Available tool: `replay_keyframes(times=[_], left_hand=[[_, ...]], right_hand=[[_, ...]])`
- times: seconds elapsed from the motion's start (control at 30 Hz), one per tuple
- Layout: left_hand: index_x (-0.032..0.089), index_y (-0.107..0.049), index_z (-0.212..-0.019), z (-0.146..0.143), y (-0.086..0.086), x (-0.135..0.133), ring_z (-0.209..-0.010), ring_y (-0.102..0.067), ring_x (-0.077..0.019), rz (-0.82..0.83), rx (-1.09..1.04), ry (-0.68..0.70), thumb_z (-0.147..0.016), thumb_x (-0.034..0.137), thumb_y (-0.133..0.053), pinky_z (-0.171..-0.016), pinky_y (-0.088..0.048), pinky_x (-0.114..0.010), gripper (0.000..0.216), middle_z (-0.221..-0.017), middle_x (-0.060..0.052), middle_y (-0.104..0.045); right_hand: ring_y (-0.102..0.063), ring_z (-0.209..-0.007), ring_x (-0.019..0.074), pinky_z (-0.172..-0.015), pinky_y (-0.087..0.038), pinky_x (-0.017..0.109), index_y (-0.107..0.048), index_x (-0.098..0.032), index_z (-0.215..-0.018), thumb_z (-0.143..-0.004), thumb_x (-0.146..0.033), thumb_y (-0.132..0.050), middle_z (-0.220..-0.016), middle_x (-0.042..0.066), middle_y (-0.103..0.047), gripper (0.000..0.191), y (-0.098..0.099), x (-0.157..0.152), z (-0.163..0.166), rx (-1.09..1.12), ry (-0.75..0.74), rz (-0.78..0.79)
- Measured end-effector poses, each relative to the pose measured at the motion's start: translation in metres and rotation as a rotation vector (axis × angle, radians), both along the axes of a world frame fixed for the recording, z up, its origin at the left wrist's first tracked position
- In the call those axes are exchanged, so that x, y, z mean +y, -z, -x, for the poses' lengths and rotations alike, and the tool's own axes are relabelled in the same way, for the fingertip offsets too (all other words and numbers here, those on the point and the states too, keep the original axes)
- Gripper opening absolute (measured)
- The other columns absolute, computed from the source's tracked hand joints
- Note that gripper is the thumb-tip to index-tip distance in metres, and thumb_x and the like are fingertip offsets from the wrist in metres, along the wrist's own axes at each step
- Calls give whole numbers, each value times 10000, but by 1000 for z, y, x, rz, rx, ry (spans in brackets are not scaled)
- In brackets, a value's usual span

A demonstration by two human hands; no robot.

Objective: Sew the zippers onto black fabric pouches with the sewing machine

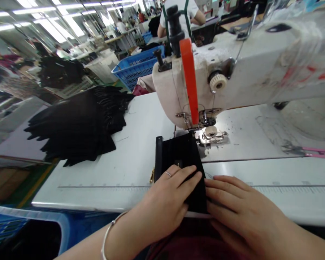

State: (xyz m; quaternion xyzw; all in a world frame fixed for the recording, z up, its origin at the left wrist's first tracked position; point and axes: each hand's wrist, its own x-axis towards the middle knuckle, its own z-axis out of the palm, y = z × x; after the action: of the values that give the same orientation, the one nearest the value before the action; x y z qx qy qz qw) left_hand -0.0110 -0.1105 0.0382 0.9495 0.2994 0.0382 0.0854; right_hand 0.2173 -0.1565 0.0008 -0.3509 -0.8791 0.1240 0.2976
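Observation:
A black fabric piece [178,148] with a zipper strip along its left side lies under the sewing machine [233,72], its far right corner at the presser foot [195,134]. My left hand [170,195] rests flat on the fabric, fingers stretched out toward its right edge. Along that right edge my right hand [233,202] lies with its fingers extended, fingertips touching the cloth. A gold zipper pull [152,176] hangs at the left side of the piece. Part of the fabric is hidden beneath my left hand.
A pile of black fabric pieces [81,122] lies at the table's left. Pink-handled snips [311,151] lie at the right. A blue basket [141,63] stands behind the table, another blue bin [65,227] at lower left. A person [184,18] sits beyond the machine.

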Motion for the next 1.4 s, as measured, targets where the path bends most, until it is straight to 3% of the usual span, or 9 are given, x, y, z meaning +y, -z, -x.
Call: replay_keyframes(times=[0.1, 0.23, 0.33, 0.5, 0.63, 0.83, 0.93, 1.07, 1.4], left_hand=[[107, -473, -1439, -3, 7, -2, -1305, -496, -300, -25, 26, -6, -857, 137, -571, -1108, -453, -503, 591, -1470, -134, -546], [90, -472, -1422, 2, 6, 5, -1342, -470, -269, -97, 64, 128, -890, 115, -553, -1067, -460, -451, 539, -1452, -117, -577], [88, -463, -1427, 7, 7, 15, -1337, -479, -257, -112, 52, 150, -897, 127, -563, -1087, -435, -438, 540, -1446, -112, -583], [87, -462, -1432, 10, 9, 26, -1317, -496, -280, -124, 63, 166, -918, 159, -573, -1094, -438, -467, 531, -1458, -131, -566], [59, -453, -1456, 4, 4, 6, -1245, -522, -340, -118, 119, 96, -966, 166, -507, -1041, -485, -522, 505, -1495, -160, -517], [77, -613, -1269, 4, 22, -33, -1130, -597, -231, -70, -289, -12, -1003, 80, -466, -1020, -544, -385, 303, -1257, -125, -666], [128, -637, -1226, 5, 35, -35, -1117, -620, -197, -60, -427, -95, -980, 58, -534, -1015, -550, -360, 275, -1215, -91, -688], [197, -663, -1206, -2, 37, -32, -1039, -640, -185, -110, -419, -150, -970, 95, -587, -966, -556, -363, 268, -1152, -44, -714], [148, -662, -1090, -11, 36, -31, -926, -626, -173, -43, -447, -125, -977, 60, -538, -871, -534, -347, 189, -1021, -62, -706]], right_hand=[[-648, -1153, 189, -1144, -418, 361, -731, -200, -1007, -985, -229, -491, -1138, 33, -743, 243, 4, -1, 4, 21, 40, -6], [-642, -1164, 199, -1128, -432, 385, -736, -210, -1061, -1006, -224, -446, -1151, 33, -745, 295, 14, -3, 5, 25, 38, -39], [-646, -1156, 194, -1077, -469, 384, -740, -219, -1049, -1014, -220, -439, -1127, 29, -752, 303, 19, -2, 6, 23, 36, -74], [-647, -1148, 212, -1011, -504, 404, -735, -212, -1089, -1021, -234, -443, -1190, 32, -735, 301, 12, 0, 11, -10, 96, -60], [-666, -1103, 211, -971, -530, 392, -736, -162, -1064, -976, -142, -470, -1141, 52, -749, 280, 7, -1, 9, -20, 45, -116], [-666, -1074, 205, -946, -548, 381, -713, -122, -1101, -934, -87, -502, -1127, 73, -747, 271, 11, -11, 3, 15, 49, -152], [-665, -1003, 227, -887, -563, 400, -694, -121, -1143, -923, -79, -515, -1061, 81, -740, 286, 12, -14, 2, 26, 69, -135], [-650, -998, 251, -858, -565, 419, -683, -118, -1131, -932, -106, -520, -1053, 101, -723, 258, 14, -14, 3, 25, 52, -108], [-639, -1034, 239, -938, -535, 416, -693, -120, -1138, -915, -129, -528, -1088, 87, -724, 278, 15, -16, 0, 10, 53, -122]])
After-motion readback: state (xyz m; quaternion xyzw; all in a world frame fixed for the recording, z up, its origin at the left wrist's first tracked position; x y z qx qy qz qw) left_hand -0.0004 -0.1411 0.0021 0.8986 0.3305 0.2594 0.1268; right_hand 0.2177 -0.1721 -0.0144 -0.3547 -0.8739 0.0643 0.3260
